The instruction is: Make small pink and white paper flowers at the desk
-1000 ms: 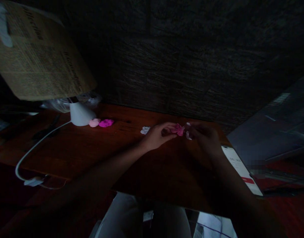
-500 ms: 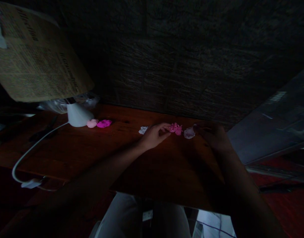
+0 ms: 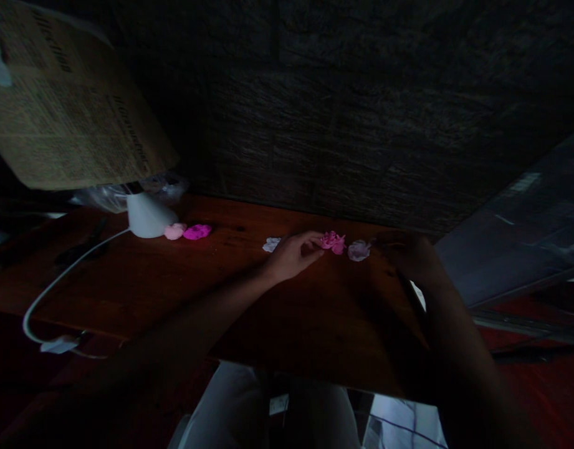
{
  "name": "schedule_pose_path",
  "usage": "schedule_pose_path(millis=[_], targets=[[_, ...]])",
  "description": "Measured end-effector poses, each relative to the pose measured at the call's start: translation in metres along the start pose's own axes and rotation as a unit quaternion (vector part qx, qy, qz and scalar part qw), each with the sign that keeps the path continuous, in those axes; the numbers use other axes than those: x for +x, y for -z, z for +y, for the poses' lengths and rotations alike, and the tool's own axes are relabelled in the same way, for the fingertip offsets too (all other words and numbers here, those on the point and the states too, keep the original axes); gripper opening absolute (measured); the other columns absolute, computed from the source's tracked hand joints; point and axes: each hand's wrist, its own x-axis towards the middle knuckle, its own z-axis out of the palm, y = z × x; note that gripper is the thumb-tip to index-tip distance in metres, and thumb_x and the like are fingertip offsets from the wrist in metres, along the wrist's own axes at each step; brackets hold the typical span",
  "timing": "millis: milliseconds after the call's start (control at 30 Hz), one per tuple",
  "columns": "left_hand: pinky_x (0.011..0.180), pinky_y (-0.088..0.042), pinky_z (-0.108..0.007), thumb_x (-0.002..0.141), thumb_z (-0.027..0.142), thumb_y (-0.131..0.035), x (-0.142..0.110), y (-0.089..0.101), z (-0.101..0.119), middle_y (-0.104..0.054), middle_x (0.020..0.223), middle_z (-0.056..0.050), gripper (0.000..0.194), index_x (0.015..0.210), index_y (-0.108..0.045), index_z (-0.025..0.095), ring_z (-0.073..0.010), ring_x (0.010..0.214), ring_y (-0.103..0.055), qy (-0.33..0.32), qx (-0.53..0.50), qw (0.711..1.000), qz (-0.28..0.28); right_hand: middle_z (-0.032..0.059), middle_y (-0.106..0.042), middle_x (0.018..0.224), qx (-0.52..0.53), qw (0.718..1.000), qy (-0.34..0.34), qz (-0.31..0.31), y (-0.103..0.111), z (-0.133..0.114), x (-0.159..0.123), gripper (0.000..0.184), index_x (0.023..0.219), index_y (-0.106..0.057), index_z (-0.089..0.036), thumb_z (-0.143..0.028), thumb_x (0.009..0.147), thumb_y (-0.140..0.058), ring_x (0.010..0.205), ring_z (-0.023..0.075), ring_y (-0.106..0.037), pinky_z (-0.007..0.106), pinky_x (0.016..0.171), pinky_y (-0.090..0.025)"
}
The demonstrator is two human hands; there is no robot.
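Note:
My left hand [image 3: 296, 254] rests low over the wooden table, thumb and fingertips closed on the edge of a crumpled pink flower-like piece [image 3: 333, 242]. Just right of it lies a pale lilac, petal-like piece [image 3: 359, 251]. Beyond that is my right hand [image 3: 406, 252], deep in shadow, its fingers pointing left toward the lilac piece with a small gap between. Darkness hides how those fingers are set and whether anything is in them. A small white crumpled piece [image 3: 271, 244] lies behind my left wrist.
A lamp with a white base [image 3: 149, 215] and newsprint shade [image 3: 81, 106] stands at left, its cord hanging over the table edge. Beside it sit a light pink lump [image 3: 175, 231] and a magenta lump [image 3: 197, 232]. A dark textured wall [image 3: 315, 125] runs behind the table [image 3: 287, 324].
My right hand has drawn a little to the right, away from the lilac piece, which stays on the table. My left hand keeps its place at the pink piece.

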Motion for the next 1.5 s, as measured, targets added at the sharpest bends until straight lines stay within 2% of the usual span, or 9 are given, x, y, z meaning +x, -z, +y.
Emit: schedule_pose_path(millis=[200, 433, 567, 767, 900, 1000, 1167, 1367, 1500], targets=[[0.083, -0.054, -0.029, 0.086, 0.021, -0.066, 0.0, -0.001, 0.0, -0.076, 0.104, -0.007, 0.027, 0.113, -0.065, 0.017, -0.0141, 0.087, -0.07, 0.004, 0.001, 1.0, -0.004, 0.0105, -0.078, 0.079, -0.033, 0.999, 0.026, 0.004, -0.004, 0.007, 0.002, 0.025, 0.088, -0.08, -0.018, -0.037, 0.076, -0.071, 0.063, 0.0232, -0.071, 0.029, 0.052, -0.05], [0.081, -0.054, -0.029, 0.085, 0.023, -0.066, 0.0, -0.001, 0.0, -0.076, 0.102, -0.007, 0.028, 0.113, -0.065, 0.018, -0.0142, 0.085, -0.069, 0.007, 0.004, 1.0, -0.002, 0.0099, -0.078, 0.081, -0.064, 0.998, 0.004, -0.021, -0.007, 0.008, 0.003, 0.029, 0.091, -0.081, -0.019, -0.041, 0.077, -0.068, 0.066, 0.0241, -0.072, 0.029, 0.052, -0.049], [0.082, -0.053, -0.028, 0.086, 0.023, -0.066, 0.0, -0.001, 0.001, -0.076, 0.102, -0.007, 0.027, 0.113, -0.065, 0.016, -0.0146, 0.087, -0.07, 0.006, 0.005, 1.0, -0.004, 0.0096, -0.078, 0.079, -0.051, 0.998, -0.001, -0.025, -0.007, 0.007, 0.002, 0.031, 0.093, -0.08, -0.019, -0.043, 0.077, -0.068, 0.058, 0.0219, -0.069, 0.028, 0.049, -0.048], [0.08, -0.054, -0.028, 0.087, 0.025, -0.065, 0.0, -0.002, -0.001, -0.076, 0.101, -0.007, 0.027, 0.113, -0.066, 0.017, -0.0143, 0.086, -0.069, 0.004, 0.008, 1.0, -0.002, 0.0107, -0.079, 0.087, -0.045, 0.998, 0.018, -0.029, -0.006, 0.012, 0.002, 0.03, 0.091, -0.08, -0.02, -0.043, 0.076, -0.068, 0.068, 0.024, -0.072, 0.027, 0.05, -0.048], [0.081, -0.054, -0.028, 0.086, 0.024, -0.066, -0.001, -0.002, 0.001, -0.076, 0.102, -0.006, 0.027, 0.112, -0.066, 0.018, -0.0143, 0.086, -0.069, 0.006, 0.008, 1.0, -0.007, 0.008, -0.077, 0.076, -0.029, 0.998, 0.028, -0.042, -0.01, 0.015, 0.005, 0.029, 0.089, -0.079, -0.02, -0.043, 0.076, -0.067, 0.052, 0.017, -0.064, 0.024, 0.044, -0.043], [0.081, -0.054, -0.028, 0.086, 0.024, -0.066, -0.001, -0.002, 0.001, -0.076, 0.102, -0.006, 0.027, 0.112, -0.066, 0.018, -0.0144, 0.087, -0.069, 0.005, 0.006, 1.0, -0.01, 0.0055, -0.073, 0.066, -0.034, 0.998, 0.023, -0.046, -0.012, 0.015, 0.007, 0.024, 0.084, -0.079, -0.021, -0.04, 0.075, -0.067, 0.047, 0.0149, -0.059, 0.024, 0.042, -0.04], [0.079, -0.053, -0.027, 0.085, 0.025, -0.067, -0.001, -0.002, 0.001, -0.076, 0.102, -0.006, 0.026, 0.111, -0.067, 0.019, -0.0143, 0.085, -0.069, 0.01, 0.011, 1.0, -0.013, 0.0061, -0.073, 0.068, -0.036, 0.997, -0.012, -0.069, -0.012, 0.014, 0.006, 0.027, 0.085, -0.078, -0.022, -0.044, 0.075, -0.067, 0.05, 0.0173, -0.06, 0.026, 0.045, -0.042], [0.079, -0.054, -0.028, 0.085, 0.025, -0.067, -0.002, -0.003, 0.002, -0.076, 0.103, -0.006, 0.026, 0.11, -0.067, 0.018, -0.0149, 0.086, -0.069, 0.009, 0.003, 1.0, -0.016, 0.0064, -0.073, 0.071, -0.029, 0.998, 0.014, -0.056, -0.012, 0.014, 0.004, 0.027, 0.084, -0.078, -0.021, -0.043, 0.077, -0.065, 0.056, 0.0187, -0.063, 0.026, 0.047, -0.041], [0.079, -0.054, -0.027, 0.084, 0.026, -0.07, -0.002, -0.005, 0.002, -0.075, 0.106, -0.007, 0.028, 0.111, -0.067, 0.018, -0.0146, 0.087, -0.069, 0.005, -0.012, 1.0, -0.021, 0.005, -0.071, 0.067, -0.001, 0.997, 0.035, -0.072, -0.007, 0.002, -0.001, 0.028, 0.079, -0.078, -0.02, -0.045, 0.076, -0.066, 0.056, 0.0175, -0.062, 0.026, 0.048, -0.041]])
